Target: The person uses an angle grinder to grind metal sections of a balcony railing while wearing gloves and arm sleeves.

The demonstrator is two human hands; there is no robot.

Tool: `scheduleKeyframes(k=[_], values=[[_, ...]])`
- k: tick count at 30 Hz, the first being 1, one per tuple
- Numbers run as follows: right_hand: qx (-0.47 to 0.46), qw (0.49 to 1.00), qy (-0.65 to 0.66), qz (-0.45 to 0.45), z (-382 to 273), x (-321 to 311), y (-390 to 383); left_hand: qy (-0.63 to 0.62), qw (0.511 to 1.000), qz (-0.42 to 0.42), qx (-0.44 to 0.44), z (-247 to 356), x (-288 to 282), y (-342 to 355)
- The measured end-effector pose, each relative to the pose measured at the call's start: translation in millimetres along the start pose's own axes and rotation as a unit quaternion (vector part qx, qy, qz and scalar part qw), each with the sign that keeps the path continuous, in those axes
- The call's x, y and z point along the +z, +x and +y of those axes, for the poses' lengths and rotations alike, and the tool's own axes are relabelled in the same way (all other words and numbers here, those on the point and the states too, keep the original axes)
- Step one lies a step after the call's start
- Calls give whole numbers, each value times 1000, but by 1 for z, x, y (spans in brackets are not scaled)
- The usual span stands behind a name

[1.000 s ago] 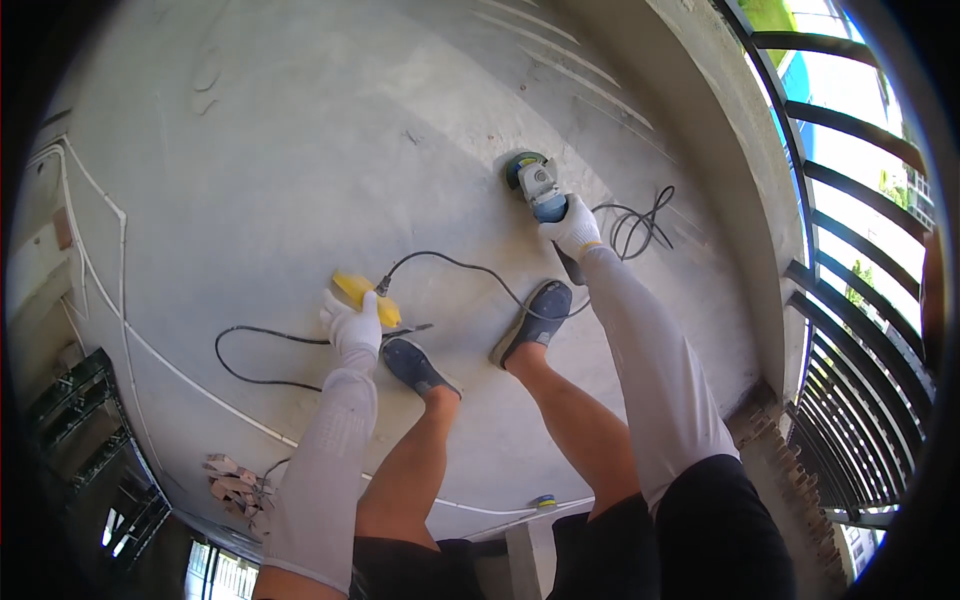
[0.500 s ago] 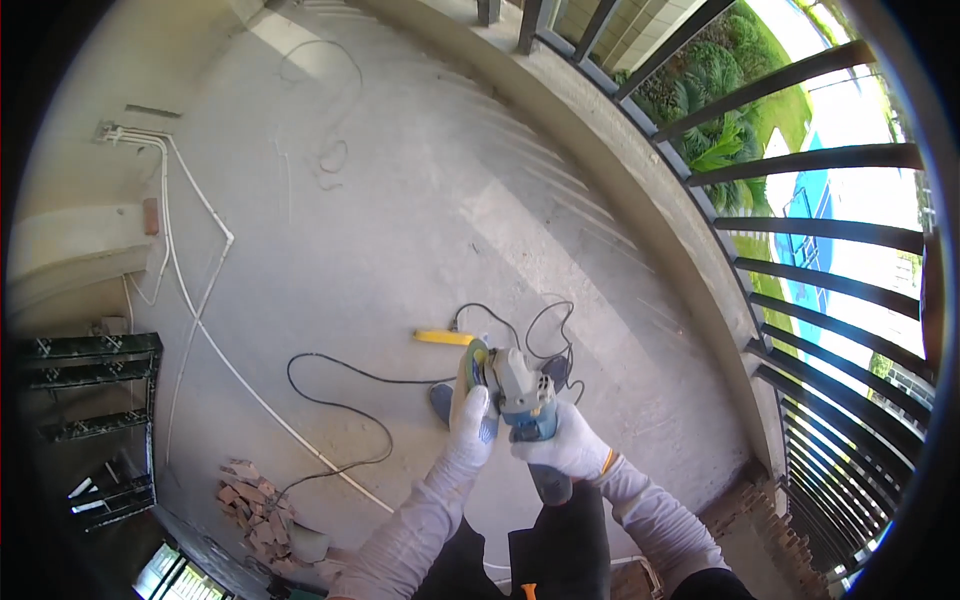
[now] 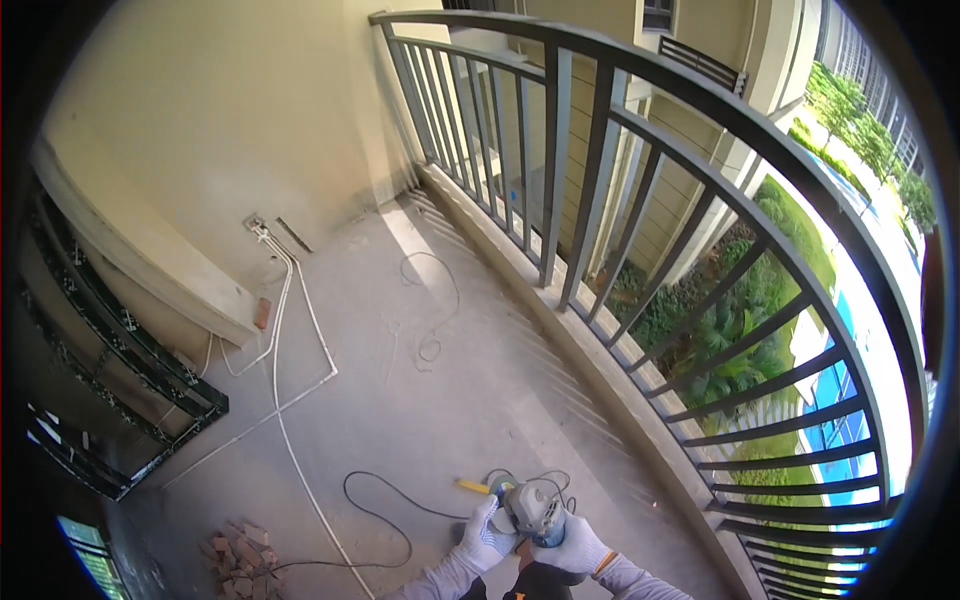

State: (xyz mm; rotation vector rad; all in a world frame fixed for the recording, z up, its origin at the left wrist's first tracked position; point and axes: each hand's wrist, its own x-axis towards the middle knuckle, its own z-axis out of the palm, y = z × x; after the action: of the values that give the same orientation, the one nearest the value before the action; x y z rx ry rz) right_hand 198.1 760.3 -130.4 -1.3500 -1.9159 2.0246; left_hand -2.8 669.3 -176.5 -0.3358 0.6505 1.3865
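In front of my body I hold a grey and blue angle grinder [image 3: 532, 505] over the concrete floor. My right hand [image 3: 577, 549], in a white glove, is closed round its blue body. On the disc side, my gloved left hand [image 3: 484, 540] grips the grinder near its disc; its fingertips are partly hidden. The disc's edge shows greenish beside the grey head. Just beyond it, a yellow bar-shaped object [image 3: 473, 486] lies on the floor, partly covered by the tool. A dark cable [image 3: 378, 482] loops across the floor to the left.
A black metal railing [image 3: 560, 170] stands on a low curb [image 3: 570, 335] along the right. White pipes [image 3: 283, 400] run over the floor from the wall. Broken bricks [image 3: 243, 562] are heaped at lower left, below a dark frame [image 3: 170, 440]. A thin wire [image 3: 457, 300] lies farther off.
My view has tilted up, bringing the wall and more railing into sight. My hands and the grinder now appear lower in the picture, both hands still on the tool.
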Motion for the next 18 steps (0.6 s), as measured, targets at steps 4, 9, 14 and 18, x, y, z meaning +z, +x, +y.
scheduleKeyframes(k=[4,9,14,18], values=[[-62,991,81,87,-35,-16,-28,67,982,-155,-88,10,12,2],[-119,977,77,158,-83,-20,-1,293,925,-238,33,-10,-17,18],[-137,955,120,235,-142,2,58,576,808,-102,65,19,43,42],[-172,938,54,294,-187,18,127,581,789,-183,76,93,48,99]])
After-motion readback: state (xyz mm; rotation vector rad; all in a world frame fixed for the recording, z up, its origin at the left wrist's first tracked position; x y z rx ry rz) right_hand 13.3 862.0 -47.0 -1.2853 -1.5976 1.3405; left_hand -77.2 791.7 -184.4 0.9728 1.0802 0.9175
